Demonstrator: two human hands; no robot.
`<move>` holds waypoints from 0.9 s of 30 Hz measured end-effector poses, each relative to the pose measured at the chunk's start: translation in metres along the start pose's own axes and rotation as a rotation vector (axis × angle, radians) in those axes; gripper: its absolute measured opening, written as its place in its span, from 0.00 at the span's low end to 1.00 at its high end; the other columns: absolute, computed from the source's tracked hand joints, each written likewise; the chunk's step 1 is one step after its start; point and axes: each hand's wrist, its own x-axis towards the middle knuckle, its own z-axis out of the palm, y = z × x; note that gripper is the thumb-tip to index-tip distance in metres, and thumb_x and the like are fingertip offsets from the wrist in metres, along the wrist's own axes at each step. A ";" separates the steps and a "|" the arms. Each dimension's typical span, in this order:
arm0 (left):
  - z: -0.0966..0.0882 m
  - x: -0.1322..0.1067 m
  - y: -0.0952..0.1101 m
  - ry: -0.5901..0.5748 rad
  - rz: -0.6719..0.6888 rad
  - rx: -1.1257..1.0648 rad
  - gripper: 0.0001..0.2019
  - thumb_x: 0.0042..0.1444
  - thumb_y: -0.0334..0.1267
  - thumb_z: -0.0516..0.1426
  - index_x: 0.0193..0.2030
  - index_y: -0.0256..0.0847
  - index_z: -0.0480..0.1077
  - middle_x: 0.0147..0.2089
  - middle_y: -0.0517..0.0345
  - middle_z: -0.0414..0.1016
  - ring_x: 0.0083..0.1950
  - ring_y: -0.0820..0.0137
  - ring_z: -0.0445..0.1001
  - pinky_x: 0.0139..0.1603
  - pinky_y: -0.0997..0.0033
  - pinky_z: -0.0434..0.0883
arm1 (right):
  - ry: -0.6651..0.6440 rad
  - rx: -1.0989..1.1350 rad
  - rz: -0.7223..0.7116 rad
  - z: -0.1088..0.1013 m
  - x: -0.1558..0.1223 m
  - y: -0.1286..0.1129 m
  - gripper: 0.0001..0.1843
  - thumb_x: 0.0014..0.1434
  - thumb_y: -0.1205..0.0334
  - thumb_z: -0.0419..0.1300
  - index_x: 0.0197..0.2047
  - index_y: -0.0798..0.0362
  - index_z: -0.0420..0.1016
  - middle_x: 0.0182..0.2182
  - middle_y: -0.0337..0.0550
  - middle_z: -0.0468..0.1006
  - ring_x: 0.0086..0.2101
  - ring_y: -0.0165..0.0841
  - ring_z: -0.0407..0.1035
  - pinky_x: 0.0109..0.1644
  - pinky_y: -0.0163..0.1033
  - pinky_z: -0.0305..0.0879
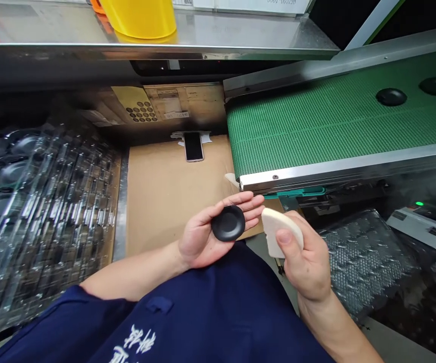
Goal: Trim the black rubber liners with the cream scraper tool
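On the upturned palm of my left hand [203, 237] rests a small black round dish-like disc [228, 223]. The thumb lies along its edge, and the fingers stretch out beneath and beyond it. My right hand [309, 257] grips a cream-coloured sponge pad [281, 234] with a rounded edge, thumb on its near face. The pad is held upright just right of the left fingertips, apart from the disc. Two more black discs lie on the green conveyor belt [301, 116], one of them [391, 97] nearer its end.
Cardboard [161, 196] covers the bench, with a phone [194, 146] at its back. Stacked clear plastic trays [51, 212] stand left. A metal shelf [218, 30] overhead bears a yellow container [140, 17]. At lower right are a clear tray [369, 257] and a white device [424, 224].
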 end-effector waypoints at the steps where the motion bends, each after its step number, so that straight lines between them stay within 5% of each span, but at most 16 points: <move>1: 0.000 0.001 -0.001 -0.007 0.005 0.003 0.23 0.69 0.41 0.47 0.63 0.30 0.70 0.72 0.36 0.64 0.73 0.51 0.64 0.76 0.49 0.53 | 0.020 0.039 0.008 0.001 -0.001 0.002 0.11 0.69 0.56 0.60 0.51 0.46 0.79 0.37 0.41 0.77 0.34 0.33 0.72 0.39 0.40 0.72; 7: 0.001 0.002 -0.003 0.011 0.030 0.018 0.23 0.69 0.42 0.48 0.63 0.31 0.70 0.71 0.37 0.65 0.74 0.48 0.61 0.77 0.45 0.51 | 0.047 0.158 -0.065 0.017 -0.002 0.004 0.12 0.63 0.63 0.67 0.49 0.46 0.75 0.44 0.44 0.77 0.44 0.38 0.76 0.49 0.46 0.76; 11: -0.001 0.002 -0.002 0.034 0.033 0.034 0.22 0.68 0.42 0.50 0.62 0.33 0.72 0.72 0.40 0.65 0.75 0.50 0.60 0.77 0.46 0.49 | -0.086 0.013 -0.253 0.020 -0.001 -0.006 0.13 0.61 0.69 0.67 0.47 0.47 0.74 0.40 0.42 0.77 0.41 0.36 0.75 0.47 0.45 0.76; 15: -0.004 0.000 -0.003 0.023 -0.015 0.012 0.23 0.68 0.40 0.49 0.64 0.32 0.71 0.73 0.40 0.63 0.75 0.50 0.59 0.77 0.48 0.51 | -0.262 -0.081 -0.246 0.010 0.004 -0.006 0.15 0.64 0.71 0.62 0.51 0.48 0.75 0.41 0.44 0.80 0.41 0.36 0.75 0.46 0.44 0.76; 22: -0.008 -0.005 -0.011 0.081 -0.200 -0.004 0.22 0.69 0.39 0.48 0.62 0.31 0.73 0.61 0.43 0.77 0.61 0.60 0.76 0.69 0.60 0.63 | -0.185 -0.166 -0.407 -0.003 0.013 0.004 0.28 0.63 0.74 0.61 0.63 0.45 0.72 0.53 0.47 0.81 0.50 0.40 0.76 0.51 0.49 0.76; 27: -0.006 -0.003 -0.009 0.044 -0.175 -0.011 0.24 0.69 0.40 0.46 0.63 0.29 0.71 0.70 0.39 0.68 0.72 0.54 0.65 0.73 0.56 0.59 | -0.297 -0.115 -0.359 -0.007 0.014 0.004 0.25 0.62 0.74 0.63 0.60 0.46 0.75 0.49 0.46 0.82 0.49 0.39 0.76 0.54 0.49 0.76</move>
